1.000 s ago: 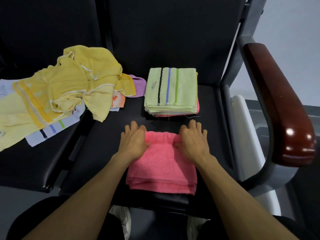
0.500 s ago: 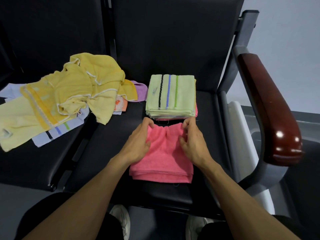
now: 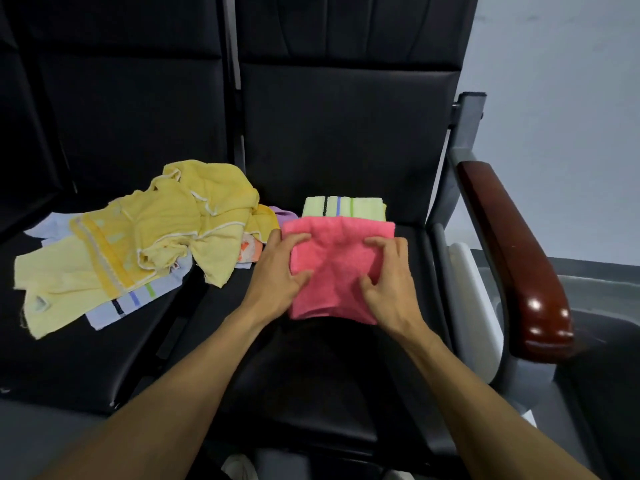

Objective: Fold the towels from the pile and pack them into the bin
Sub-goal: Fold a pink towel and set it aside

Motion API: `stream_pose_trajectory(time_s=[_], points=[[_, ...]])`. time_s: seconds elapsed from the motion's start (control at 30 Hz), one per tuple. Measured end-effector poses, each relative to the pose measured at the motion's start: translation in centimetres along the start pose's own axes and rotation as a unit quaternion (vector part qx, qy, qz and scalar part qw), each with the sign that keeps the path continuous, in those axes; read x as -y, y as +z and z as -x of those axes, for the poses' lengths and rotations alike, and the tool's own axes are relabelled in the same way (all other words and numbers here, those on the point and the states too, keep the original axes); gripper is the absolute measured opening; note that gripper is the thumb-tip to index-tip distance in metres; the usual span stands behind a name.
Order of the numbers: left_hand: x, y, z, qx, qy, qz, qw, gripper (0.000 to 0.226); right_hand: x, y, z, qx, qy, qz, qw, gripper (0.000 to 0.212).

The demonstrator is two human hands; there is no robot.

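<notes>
Two hands (image 3: 277,275) (image 3: 391,282), one pink towel (image 3: 332,271), one folded green towel (image 3: 343,206), two seats (image 3: 311,375) (image 3: 69,358).

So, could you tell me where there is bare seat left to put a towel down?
Bare: the right seat's front, below the pink towel, and the left seat's front. Crowded: the unfolded pile on the left seat and the folded stack behind both hands.

Pink towel (image 3: 337,268) — plain; pale green towel (image 3: 343,206) striped black, blue, green; yellow pile (image 3: 138,237) was white-edged; black seats (image 3: 329,133).
</notes>
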State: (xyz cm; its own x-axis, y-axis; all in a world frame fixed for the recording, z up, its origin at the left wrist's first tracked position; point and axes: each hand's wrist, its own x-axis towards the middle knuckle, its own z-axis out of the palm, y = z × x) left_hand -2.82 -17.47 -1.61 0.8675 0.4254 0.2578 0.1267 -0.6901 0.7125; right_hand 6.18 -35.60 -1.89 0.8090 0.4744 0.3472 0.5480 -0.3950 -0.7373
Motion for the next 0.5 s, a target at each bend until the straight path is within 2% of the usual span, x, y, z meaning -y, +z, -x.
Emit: stream_pose_trajectory(time_s=[0.1,0.3,0.43,0.5], points=[[-1.1,0.0,-2.1,-0.007,0.013,-0.011,1.0,0.067,0.0,-0.1,-2.4,0.023,0.0,0.032,0.999,0.071],[-1.3,0.7,-7.9,-0.036,0.016,-0.015,0.999,0.072,-1.1,-0.3,-8.2,0.034,-0.008,0.013,0.999,0.083],[0.0,2.0,-11.3,-0.052,-0.001,-0.01,0.999,0.063,-2.7,0.6,-11.4,0.047,0.015,0.005,0.999,0.072],[1.4,3.3,-12.4,-0.046,-0.025,-0.02,0.998,0.053,-4.2,1.6,-12.2,0.057,0.043,0.003,0.997,0.055]])
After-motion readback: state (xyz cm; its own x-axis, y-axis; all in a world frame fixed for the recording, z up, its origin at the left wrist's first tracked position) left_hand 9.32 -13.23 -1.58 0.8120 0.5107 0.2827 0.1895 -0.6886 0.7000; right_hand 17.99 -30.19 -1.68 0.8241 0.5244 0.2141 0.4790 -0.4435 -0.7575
